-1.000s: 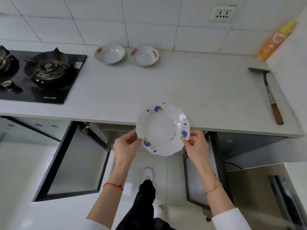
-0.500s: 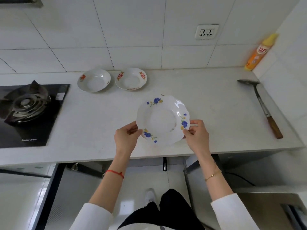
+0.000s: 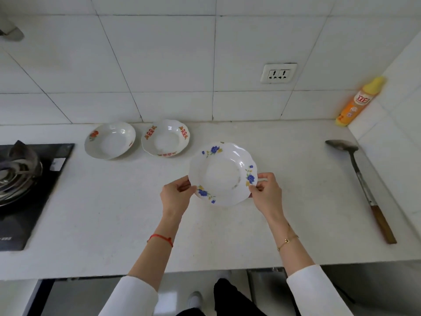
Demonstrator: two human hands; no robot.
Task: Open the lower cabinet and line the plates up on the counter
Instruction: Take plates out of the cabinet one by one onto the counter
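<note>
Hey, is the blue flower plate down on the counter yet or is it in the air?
In the air, it seems: both hands, left hand and right hand, grip the blue flower plate by its rim, tilted.

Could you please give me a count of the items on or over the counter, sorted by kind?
Plates: 3 (orange-flower, red-pattern, blue-flower, held in the left hand and right hand)
Spatulas: 1
Bottles: 1
Total: 5

Single head-worn view, steeply down and forward over the counter, seemingly close.
</note>
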